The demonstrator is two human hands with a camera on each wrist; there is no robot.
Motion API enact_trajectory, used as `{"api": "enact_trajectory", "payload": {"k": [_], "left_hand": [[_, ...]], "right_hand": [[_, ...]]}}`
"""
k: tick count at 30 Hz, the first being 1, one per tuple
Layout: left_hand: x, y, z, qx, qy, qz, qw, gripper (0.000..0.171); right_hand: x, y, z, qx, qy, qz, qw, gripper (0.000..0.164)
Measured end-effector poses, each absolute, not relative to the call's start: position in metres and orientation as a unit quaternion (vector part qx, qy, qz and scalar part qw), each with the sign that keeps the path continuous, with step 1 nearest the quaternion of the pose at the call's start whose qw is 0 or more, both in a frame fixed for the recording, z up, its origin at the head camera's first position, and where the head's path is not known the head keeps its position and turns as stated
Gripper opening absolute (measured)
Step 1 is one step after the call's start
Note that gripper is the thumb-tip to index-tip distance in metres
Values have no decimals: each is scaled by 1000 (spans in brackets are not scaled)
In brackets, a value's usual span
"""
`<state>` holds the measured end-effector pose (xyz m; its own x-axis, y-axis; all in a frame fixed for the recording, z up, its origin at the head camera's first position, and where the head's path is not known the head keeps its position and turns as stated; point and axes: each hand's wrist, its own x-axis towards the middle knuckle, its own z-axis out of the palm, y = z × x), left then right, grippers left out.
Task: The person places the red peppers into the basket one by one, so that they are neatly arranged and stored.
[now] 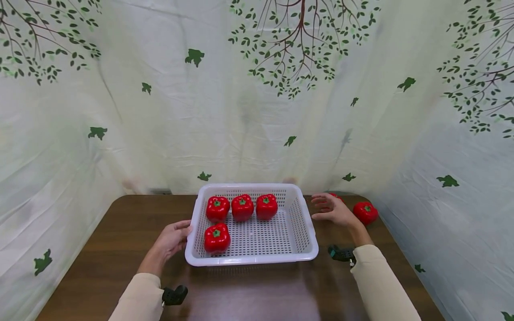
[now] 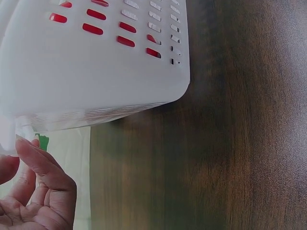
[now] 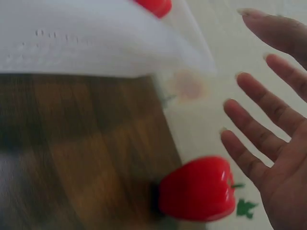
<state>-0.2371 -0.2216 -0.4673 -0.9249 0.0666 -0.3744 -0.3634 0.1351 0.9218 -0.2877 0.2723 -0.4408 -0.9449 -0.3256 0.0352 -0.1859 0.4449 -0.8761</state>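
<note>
A white perforated plastic basket (image 1: 263, 240) sits in front of me with several red bell peppers (image 1: 217, 238) in it, three along the back and one at the front left. My left hand (image 1: 175, 240) is at the basket's left rim, thumb and fingertips pinching the edge in the left wrist view. Beside the right rim is my right hand (image 1: 331, 208), fingers spread and holding nothing. Another bell pepper (image 1: 365, 213) lies on the table to the right of that hand. One more pepper (image 1: 335, 196) shows only partly, mostly hidden behind the right hand.
The brown wooden table (image 1: 100, 267) extends around the basket. Behind it and at both sides hangs a pale curtain (image 1: 241, 125) printed with leaves and branches. Dark wrist-camera straps (image 1: 340, 253) are worn at both sleeves.
</note>
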Motion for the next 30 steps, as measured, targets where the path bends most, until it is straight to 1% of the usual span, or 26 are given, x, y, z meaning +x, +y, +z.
{"api": "enact_trajectory", "payload": {"k": [5, 12, 20, 24, 30], "left_hand": [[-236, -222, -468, -107, 736, 648, 165, 59], [-235, -222, -467, -109, 734, 649, 168, 59], [-238, -221, -469, -110, 731, 652, 168, 55], [-238, -221, -470, -109, 728, 656, 167, 54], [-239, -222, -471, -91, 708, 682, 158, 52]], "right_hand": [[-288, 289, -448, -85, 859, -505, 30, 64], [-290, 304, -459, -33, 856, -515, -24, 69], [-300, 308, -478, 37, 844, -530, -72, 77], [-304, 304, -484, 62, 839, -536, -78, 83], [-308, 303, -488, 90, 834, -543, -50, 95]]}}
